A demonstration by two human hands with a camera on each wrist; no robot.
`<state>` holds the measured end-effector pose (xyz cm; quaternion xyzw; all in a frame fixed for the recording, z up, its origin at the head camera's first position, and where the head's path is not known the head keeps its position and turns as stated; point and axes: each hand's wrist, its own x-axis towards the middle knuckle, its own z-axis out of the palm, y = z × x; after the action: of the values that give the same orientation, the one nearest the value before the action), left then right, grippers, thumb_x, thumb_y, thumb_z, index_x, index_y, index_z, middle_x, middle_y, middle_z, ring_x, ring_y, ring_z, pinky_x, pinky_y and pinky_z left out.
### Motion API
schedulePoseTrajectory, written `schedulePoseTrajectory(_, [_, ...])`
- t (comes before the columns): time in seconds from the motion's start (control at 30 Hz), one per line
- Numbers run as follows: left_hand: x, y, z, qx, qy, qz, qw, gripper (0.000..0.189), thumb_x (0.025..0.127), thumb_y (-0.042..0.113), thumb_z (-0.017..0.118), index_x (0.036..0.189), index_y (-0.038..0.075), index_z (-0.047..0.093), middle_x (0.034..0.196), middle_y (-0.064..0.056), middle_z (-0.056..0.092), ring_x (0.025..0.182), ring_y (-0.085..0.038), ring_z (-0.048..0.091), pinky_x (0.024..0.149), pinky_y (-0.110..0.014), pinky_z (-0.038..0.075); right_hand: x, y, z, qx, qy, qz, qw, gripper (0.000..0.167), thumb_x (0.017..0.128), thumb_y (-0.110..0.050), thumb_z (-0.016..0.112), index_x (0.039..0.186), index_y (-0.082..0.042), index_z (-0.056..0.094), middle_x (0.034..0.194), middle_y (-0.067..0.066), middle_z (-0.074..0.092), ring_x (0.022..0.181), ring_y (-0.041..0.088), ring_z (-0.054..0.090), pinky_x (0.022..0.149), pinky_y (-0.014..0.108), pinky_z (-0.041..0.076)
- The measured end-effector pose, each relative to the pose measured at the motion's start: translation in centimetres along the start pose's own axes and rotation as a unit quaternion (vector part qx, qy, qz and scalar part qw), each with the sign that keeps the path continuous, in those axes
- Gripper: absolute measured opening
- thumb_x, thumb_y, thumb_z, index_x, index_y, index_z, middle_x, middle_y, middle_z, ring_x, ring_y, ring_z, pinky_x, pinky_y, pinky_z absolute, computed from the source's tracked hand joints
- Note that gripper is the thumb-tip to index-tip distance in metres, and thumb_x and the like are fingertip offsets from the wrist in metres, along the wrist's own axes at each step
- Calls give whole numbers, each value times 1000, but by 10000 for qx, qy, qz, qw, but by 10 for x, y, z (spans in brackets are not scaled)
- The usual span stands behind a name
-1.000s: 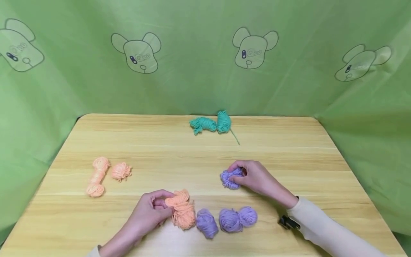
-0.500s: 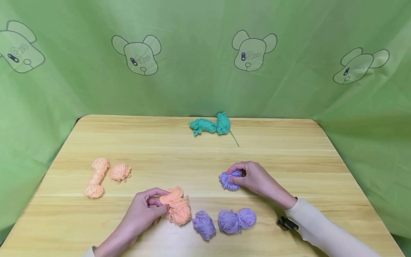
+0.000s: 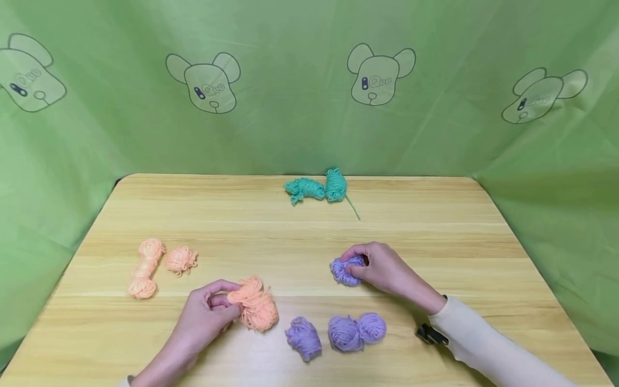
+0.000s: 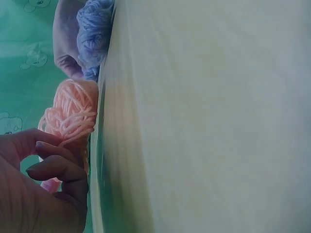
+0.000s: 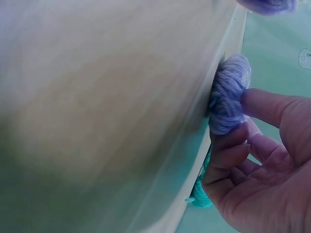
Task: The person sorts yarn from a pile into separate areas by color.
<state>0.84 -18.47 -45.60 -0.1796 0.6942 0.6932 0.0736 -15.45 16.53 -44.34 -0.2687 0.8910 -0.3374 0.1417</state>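
1. Yarn in grip first: the held peach bundle (image 3: 255, 307) lies just right of my left hand (image 3: 195, 321), whose thumb and fingers pinch its far-left end. Its long axis slants from that pinch toward the near right, fatter lobe outermost. I cannot tell whether it bears weight on the surface (image 3: 242, 228).
2. The peach dumbbell (image 3: 146, 269) and peach ball (image 3: 181, 260) lie on the other side of that hand, leftward and farther out. The left hand is clearly the nearer one; I judge that any leftward carry turns on this, since the hand stands between its load and that pair.
3. The dumbbell's axis points mostly away from me, far end leaning right, with the ball just beside its far half.
4. My right hand (image 3: 387, 269) holds the held purple bundle (image 3: 340, 273) in a narrow pinch, well to the right of the peach one.
5. Nearer me, the lone purple bundle (image 3: 303, 339) slants much as the held peach does, a strip of surface between them; the double purple bundle (image 3: 357, 331) lies crosswise to its right.
6. Two teal bundles (image 3: 336, 186) line the far edge. I read ample bare room across the middle and left of centre; the near edge is out of frame.
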Motion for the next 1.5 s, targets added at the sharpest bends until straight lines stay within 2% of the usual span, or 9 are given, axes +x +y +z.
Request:
schedulePoseTrajectory(0.27, [-3, 1, -8, 45, 262, -195, 9995, 40, 85, -9, 77, 123, -2, 70, 79, -8, 70, 53, -9, 49, 48, -20, 39, -2, 0, -2, -11, -39, 16, 10000, 25, 92, 2, 76, 113, -9, 84, 75, -6, 63, 59, 8, 45, 52, 24, 38])
schedulePoseTrajectory(0.5, [-5, 1, -21, -12, 494, -160, 9987, 32, 85, -9, 79, 115, 0, 68, 79, -9, 71, 52, -8, 47, 48, -20, 38, -4, 2, -2, 38, 12, 25, 10000, 24, 93, 0, 78, 113, -12, 84, 75, -7, 63, 59, 8, 44, 52, 24, 38])
schedulePoseTrajectory(0.7, [-5, 2, -33, 146, 721, -109, 9972, 27, 85, -8, 81, 106, 3, 66, 74, -7, 68, 53, -8, 46, 49, -22, 40, -3, 0, 0, -19, -20, 41, 10000, 24, 94, 1, 78, 114, -11, 84, 79, -7, 66, 59, 9, 45, 52, 24, 38])
schedulePoseTrajectory(1.1, [-6, 2, -53, 166, 1015, -327, 9942, 27, 91, -5, 79, 112, 8, 66, 76, -5, 71, 53, -10, 50, 47, -23, 40, -4, -2, 0, -106, -5, 66, 9999, 23, 95, -1, 78, 114, -12, 84, 74, -6, 59, 61, 10, 45, 53, 25, 39])
schedulePoseTrajectory(1.3, [-6, 1, -64, 146, 1171, -424, 9921, 26, 93, -1, 80, 109, 15, 68, 74, -2, 72, 55, -11, 55, 46, -23, 41, -4, -2, -1, -148, 27, 48, 9999, 22, 95, -1, 78, 113, -12, 84, 74, -7, 59, 61, 9, 46, 53, 26, 39])
schedulePoseTrajectory(1.5, [-6, 0, -73, 110, 1205, -501, 9914, 26, 96, 0, 80, 111, 16, 66, 72, -1, 69, 56, -12, 57, 45, -22, 40, -4, -2, -1, -163, 45, 65, 9998, 22, 95, -1, 79, 113, -12, 84, 73, -7, 59, 61, 10, 45, 53, 26, 39])
